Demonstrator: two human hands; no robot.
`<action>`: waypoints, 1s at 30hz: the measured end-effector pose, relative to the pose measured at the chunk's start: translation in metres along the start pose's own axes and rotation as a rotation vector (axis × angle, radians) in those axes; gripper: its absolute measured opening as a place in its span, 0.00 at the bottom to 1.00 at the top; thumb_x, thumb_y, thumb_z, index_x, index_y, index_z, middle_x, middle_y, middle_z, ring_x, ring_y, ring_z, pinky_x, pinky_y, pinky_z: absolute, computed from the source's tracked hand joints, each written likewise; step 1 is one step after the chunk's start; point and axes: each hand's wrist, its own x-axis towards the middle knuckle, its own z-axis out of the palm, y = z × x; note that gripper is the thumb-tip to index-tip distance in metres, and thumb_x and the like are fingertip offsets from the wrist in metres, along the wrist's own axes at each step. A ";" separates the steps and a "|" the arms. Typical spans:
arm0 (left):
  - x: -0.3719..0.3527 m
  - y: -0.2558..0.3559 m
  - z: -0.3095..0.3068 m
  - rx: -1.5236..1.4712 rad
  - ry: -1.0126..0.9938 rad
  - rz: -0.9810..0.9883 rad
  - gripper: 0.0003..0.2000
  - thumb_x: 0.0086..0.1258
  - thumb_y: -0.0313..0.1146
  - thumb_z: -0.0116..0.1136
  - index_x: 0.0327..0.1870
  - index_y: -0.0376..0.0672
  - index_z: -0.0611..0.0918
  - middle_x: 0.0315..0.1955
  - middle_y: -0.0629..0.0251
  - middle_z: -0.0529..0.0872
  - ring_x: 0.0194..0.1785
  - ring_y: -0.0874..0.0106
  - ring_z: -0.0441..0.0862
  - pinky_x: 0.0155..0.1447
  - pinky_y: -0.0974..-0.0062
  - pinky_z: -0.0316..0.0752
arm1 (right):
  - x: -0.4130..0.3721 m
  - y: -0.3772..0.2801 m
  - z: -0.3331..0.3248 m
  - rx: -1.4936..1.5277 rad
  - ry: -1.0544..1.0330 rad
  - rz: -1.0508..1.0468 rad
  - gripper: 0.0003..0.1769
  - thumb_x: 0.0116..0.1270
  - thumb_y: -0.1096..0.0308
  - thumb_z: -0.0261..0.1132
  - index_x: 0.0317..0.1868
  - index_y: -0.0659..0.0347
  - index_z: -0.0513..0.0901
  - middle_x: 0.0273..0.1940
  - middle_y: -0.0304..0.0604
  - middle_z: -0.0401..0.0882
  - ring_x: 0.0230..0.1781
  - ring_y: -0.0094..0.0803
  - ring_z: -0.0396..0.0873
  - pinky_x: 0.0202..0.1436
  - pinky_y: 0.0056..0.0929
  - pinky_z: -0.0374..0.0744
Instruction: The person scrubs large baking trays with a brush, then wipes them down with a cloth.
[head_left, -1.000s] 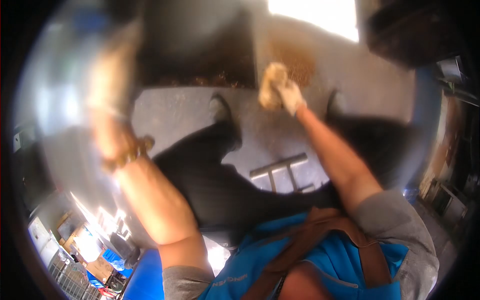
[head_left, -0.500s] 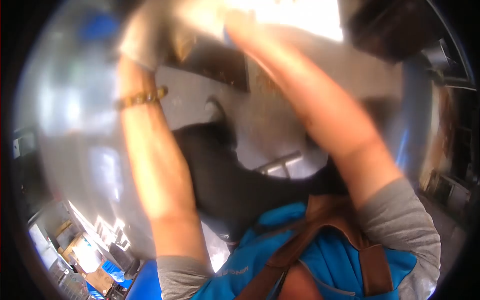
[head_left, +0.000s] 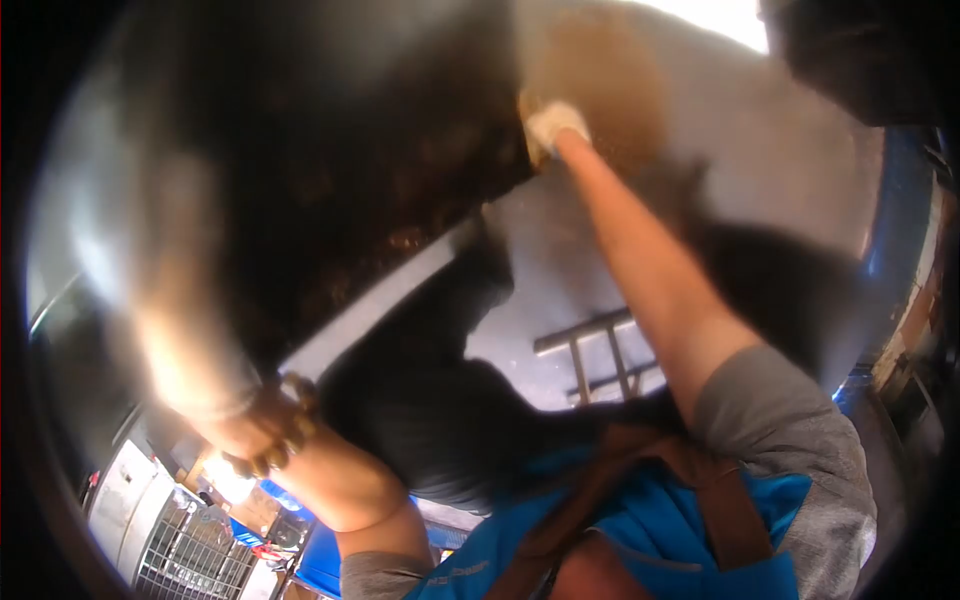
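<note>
A large dark flat panel [head_left: 400, 130], glossy with brownish glints, fills the upper middle of the view and lies tilted in front of me. My right hand [head_left: 558, 125], in a pale glove, is closed on its right edge near a corner. Along the panel's left side is my left hand [head_left: 185, 340], also in a pale glove. Motion blur smears its fingers, so its grip cannot be made out. A beaded bracelet [head_left: 270, 445] circles my left wrist.
Beneath is a grey metallic surface [head_left: 790, 160] with a brown patch [head_left: 620, 80] beside my right hand. A dark boxy object [head_left: 840, 60] stands at upper right. A metal frame [head_left: 600, 350] lies near my legs. At lower left are a wire rack [head_left: 195, 550] and blue items [head_left: 320, 560].
My hands have moved apart: the left came down and leftward, the right moved a little down and right. The dark panel now covers much of the view. A bright area at the top has shrunk.
</note>
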 end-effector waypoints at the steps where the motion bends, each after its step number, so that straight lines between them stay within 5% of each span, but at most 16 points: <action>1: -0.001 0.003 0.001 -0.105 0.002 -0.077 0.22 0.79 0.33 0.54 0.70 0.33 0.75 0.70 0.55 0.76 0.71 0.67 0.74 0.74 0.73 0.67 | -0.035 -0.021 -0.042 0.120 0.050 -0.053 0.23 0.63 0.58 0.61 0.52 0.63 0.89 0.54 0.61 0.85 0.59 0.54 0.83 0.63 0.44 0.81; 2: 0.000 0.002 0.003 -0.230 0.009 -0.143 0.23 0.79 0.34 0.55 0.70 0.33 0.74 0.69 0.55 0.77 0.71 0.67 0.74 0.74 0.73 0.67 | -0.014 -0.021 -0.039 0.068 0.150 -0.285 0.20 0.64 0.57 0.60 0.45 0.62 0.90 0.49 0.60 0.87 0.54 0.54 0.85 0.59 0.46 0.82; 4: 0.008 0.000 0.006 -0.426 0.008 -0.231 0.24 0.78 0.36 0.56 0.71 0.34 0.74 0.68 0.56 0.78 0.69 0.67 0.75 0.72 0.72 0.68 | -0.123 -0.106 -0.136 0.173 0.261 -0.750 0.12 0.58 0.56 0.65 0.31 0.56 0.85 0.33 0.50 0.87 0.41 0.50 0.86 0.50 0.46 0.84; 5: 0.009 0.000 0.004 -0.481 -0.006 -0.260 0.25 0.78 0.37 0.57 0.71 0.34 0.74 0.67 0.56 0.78 0.68 0.67 0.75 0.72 0.72 0.68 | -0.160 -0.138 -0.150 0.183 0.254 -0.754 0.12 0.58 0.56 0.65 0.31 0.56 0.85 0.33 0.50 0.87 0.41 0.50 0.86 0.50 0.46 0.84; 7: 0.009 0.003 0.007 -0.557 -0.030 -0.308 0.27 0.77 0.40 0.59 0.71 0.34 0.73 0.65 0.57 0.79 0.66 0.67 0.76 0.70 0.71 0.69 | -0.219 -0.187 -0.164 0.255 0.407 -1.131 0.14 0.57 0.61 0.63 0.35 0.65 0.82 0.40 0.57 0.85 0.42 0.50 0.86 0.46 0.44 0.85; 10: 0.014 0.004 0.006 -0.630 -0.042 -0.348 0.30 0.75 0.43 0.62 0.72 0.34 0.72 0.63 0.58 0.80 0.63 0.68 0.77 0.68 0.70 0.70 | -0.253 -0.203 -0.168 0.379 0.187 -1.079 0.21 0.60 0.68 0.60 0.49 0.76 0.76 0.39 0.63 0.87 0.37 0.51 0.88 0.40 0.48 0.86; 13: 0.017 0.008 0.007 -0.670 -0.053 -0.374 0.33 0.74 0.47 0.64 0.73 0.34 0.71 0.61 0.58 0.81 0.61 0.68 0.78 0.66 0.70 0.72 | -0.171 -0.173 -0.117 0.392 0.506 -0.813 0.18 0.59 0.69 0.60 0.51 0.65 0.80 0.36 0.59 0.88 0.39 0.57 0.88 0.44 0.49 0.87; 14: 0.017 0.010 0.009 -0.667 -0.064 -0.373 0.34 0.73 0.48 0.65 0.73 0.35 0.71 0.60 0.59 0.81 0.60 0.68 0.78 0.66 0.69 0.72 | -0.122 -0.150 -0.096 0.255 0.325 -0.591 0.22 0.60 0.70 0.58 0.57 0.62 0.80 0.44 0.59 0.88 0.45 0.57 0.87 0.49 0.50 0.86; 17: 0.017 0.010 0.016 -0.710 -0.059 -0.376 0.35 0.71 0.47 0.68 0.72 0.34 0.71 0.60 0.59 0.82 0.60 0.68 0.78 0.65 0.71 0.71 | 0.001 -0.050 -0.003 0.216 0.322 -0.268 0.29 0.65 0.66 0.55 0.68 0.60 0.75 0.63 0.58 0.79 0.65 0.50 0.78 0.69 0.43 0.76; 20: 0.015 0.020 0.016 -0.725 -0.065 -0.362 0.34 0.71 0.45 0.68 0.72 0.33 0.72 0.60 0.59 0.82 0.60 0.68 0.78 0.66 0.71 0.71 | -0.048 -0.066 -0.047 0.282 0.275 -0.405 0.29 0.67 0.65 0.55 0.69 0.60 0.75 0.66 0.58 0.77 0.66 0.49 0.77 0.71 0.42 0.74; 23: 0.013 0.031 0.015 -0.739 -0.064 -0.332 0.34 0.70 0.42 0.69 0.73 0.34 0.71 0.60 0.58 0.82 0.61 0.67 0.79 0.67 0.72 0.71 | -0.129 -0.152 -0.116 0.461 0.558 -0.941 0.25 0.65 0.65 0.55 0.61 0.63 0.80 0.55 0.59 0.84 0.52 0.55 0.84 0.58 0.46 0.83; 26: 0.012 0.038 0.018 -0.677 -0.037 -0.527 0.38 0.62 0.27 0.64 0.77 0.32 0.67 0.67 0.51 0.78 0.69 0.61 0.74 0.75 0.68 0.63 | -0.208 -0.211 -0.188 0.566 0.279 -0.998 0.19 0.56 0.70 0.62 0.48 0.64 0.86 0.42 0.62 0.87 0.44 0.56 0.87 0.53 0.46 0.85; 29: 0.014 0.057 0.019 -0.850 -0.073 -0.431 0.38 0.59 0.22 0.58 0.77 0.34 0.68 0.64 0.54 0.80 0.66 0.64 0.76 0.73 0.70 0.65 | -0.146 -0.182 -0.176 0.414 0.570 -1.041 0.19 0.58 0.71 0.60 0.50 0.60 0.85 0.44 0.54 0.88 0.46 0.52 0.87 0.54 0.44 0.85; 30: 0.013 0.059 0.019 -0.772 -0.038 -0.495 0.39 0.56 0.23 0.56 0.76 0.36 0.68 0.63 0.54 0.80 0.65 0.64 0.76 0.72 0.70 0.66 | -0.127 -0.157 -0.183 0.515 0.064 -0.619 0.24 0.60 0.69 0.58 0.57 0.58 0.84 0.50 0.52 0.88 0.51 0.51 0.86 0.58 0.44 0.84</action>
